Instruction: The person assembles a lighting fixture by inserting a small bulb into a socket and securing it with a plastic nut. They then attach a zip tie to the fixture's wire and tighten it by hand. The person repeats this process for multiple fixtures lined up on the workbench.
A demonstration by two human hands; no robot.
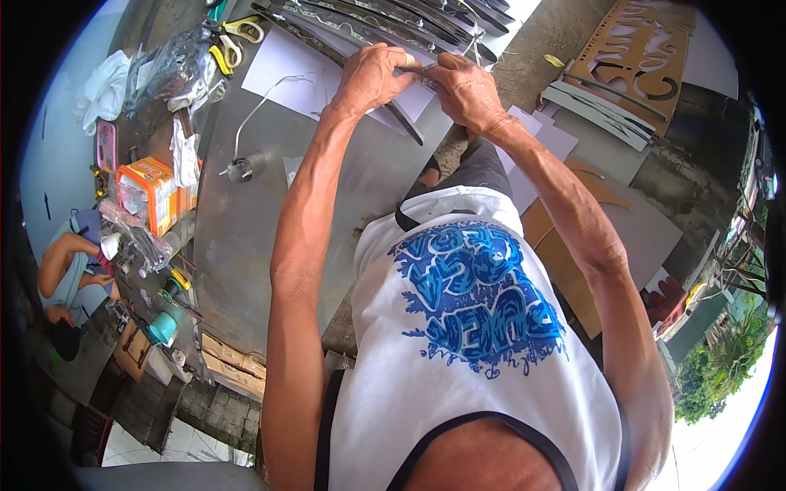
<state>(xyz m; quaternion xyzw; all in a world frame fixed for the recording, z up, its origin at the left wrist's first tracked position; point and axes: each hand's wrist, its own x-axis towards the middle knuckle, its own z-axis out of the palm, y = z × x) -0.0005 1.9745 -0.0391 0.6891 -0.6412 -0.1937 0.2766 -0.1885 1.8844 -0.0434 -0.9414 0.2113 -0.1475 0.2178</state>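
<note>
Both my hands meet over the far part of the metal table. My left hand, with a pale band round one finger, is closed in a pinch. Facing it, my right hand pinches too, the fingertips of both almost touching. A small dark piece shows between them, too hidden to name. A long dark curved strip passes beneath my left hand, its near end sticking out over white sheets. Just beyond are several more dark curved strips with pale wiring along them. Thin white wire hangs by my right fingers.
Yellow-handled scissors, plastic bags and an orange box line the left side. A small round metal piece with a wire lies on the metal table. Cut-out brown board rests at right. Another person is at far left.
</note>
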